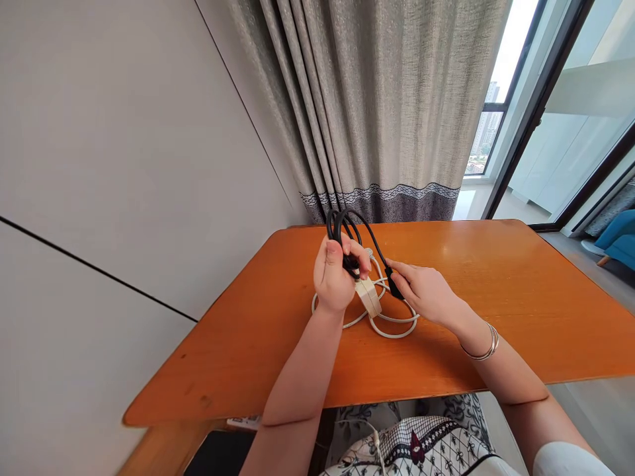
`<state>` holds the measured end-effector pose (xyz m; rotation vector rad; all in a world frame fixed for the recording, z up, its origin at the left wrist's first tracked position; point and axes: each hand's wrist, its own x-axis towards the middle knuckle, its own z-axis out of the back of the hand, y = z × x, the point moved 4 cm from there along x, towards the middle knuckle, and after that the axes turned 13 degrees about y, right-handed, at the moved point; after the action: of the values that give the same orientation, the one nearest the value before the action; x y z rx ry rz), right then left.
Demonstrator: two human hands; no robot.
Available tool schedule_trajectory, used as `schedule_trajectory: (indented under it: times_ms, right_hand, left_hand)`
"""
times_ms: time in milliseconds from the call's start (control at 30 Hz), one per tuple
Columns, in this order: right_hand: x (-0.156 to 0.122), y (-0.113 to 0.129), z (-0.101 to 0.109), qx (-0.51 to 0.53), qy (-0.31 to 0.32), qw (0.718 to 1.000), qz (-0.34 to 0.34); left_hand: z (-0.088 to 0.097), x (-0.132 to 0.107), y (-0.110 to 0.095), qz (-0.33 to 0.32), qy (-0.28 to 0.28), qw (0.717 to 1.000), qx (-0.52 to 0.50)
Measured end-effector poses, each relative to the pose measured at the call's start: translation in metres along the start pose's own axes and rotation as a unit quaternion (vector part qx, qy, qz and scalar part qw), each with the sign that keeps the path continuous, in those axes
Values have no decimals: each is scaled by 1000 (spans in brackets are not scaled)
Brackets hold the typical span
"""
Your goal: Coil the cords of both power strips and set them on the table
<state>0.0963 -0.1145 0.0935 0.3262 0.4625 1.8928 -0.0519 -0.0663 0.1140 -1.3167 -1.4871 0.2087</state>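
My left hand point(336, 271) is closed around a looped bundle of black cable point(338, 225), held above the table. From the bundle one strand arcs over to the right and ends in a black plug point(394, 284), which my right hand point(421, 287) pinches between thumb and fingers. Below and between my hands lies a white power adapter point(368, 297) with its white cord point(394, 336) coiled loosely on the wood. My left hand partly hides the black coil, and the plug's far end cannot be made out.
The orange-brown wooden table point(238, 344) has its far edge near a grey curtain point(397, 99). A pale wall point(124, 165) borders it on the left. A glass door frame point(538, 112) and a blue chair point(618, 238) are at the right.
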Motion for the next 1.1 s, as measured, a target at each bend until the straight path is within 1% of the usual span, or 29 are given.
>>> schedule_trajectory:
  times_ms: [100, 200, 300, 367, 433, 500, 633, 700, 767, 867, 933, 1000, 1100]
  right_hand:
    - [-7, 4, 5, 65, 2, 997, 41]
    - [-12, 4, 5, 180, 7, 980, 86]
    - [-12, 1, 1, 319, -13, 941, 113]
    - [-10, -2, -2, 403, -36, 906, 127]
    - [-8, -3, -5, 470, -37, 871, 137]
    - [-7, -1, -9, 522, -10, 841, 141]
    - [-8, 7, -12, 587, 68, 793, 149]
    - [-11, 11, -11, 609, 91, 772, 156]
    - [-14, 12, -10, 626, 104, 757, 153]
    - [-20, 12, -9, 637, 109, 748, 154]
    - [-25, 13, -7, 626, 98, 754, 173]
    - [-30, 15, -6, 601, 88, 770, 197]
    - [-40, 21, -4, 543, 84, 806, 221]
  left_hand:
    - [0, -4, 4, 20, 20, 1000, 9]
    - [1, -9, 12, 43, 40, 998, 14]
    - [-3, -15, 16, 38, 111, 989, 84]
    - [-7, -19, 15, 27, 162, 976, 145]
    - [-10, -20, 12, 18, 192, 962, 192]
    - [-14, -20, 9, 17, 202, 952, 228]
    - [-21, -19, 4, 13, 205, 941, 269]
    - [-23, -19, 3, 11, 198, 942, 269]
    - [-23, -17, 3, 22, 179, 951, 252]
    - [-17, -16, 5, 15, 134, 962, 235]
    - [-11, -16, 7, 4, 101, 967, 234]
    - [-7, -17, 11, 19, 79, 973, 215]
    - [-8, -21, 16, 74, 88, 981, 155]
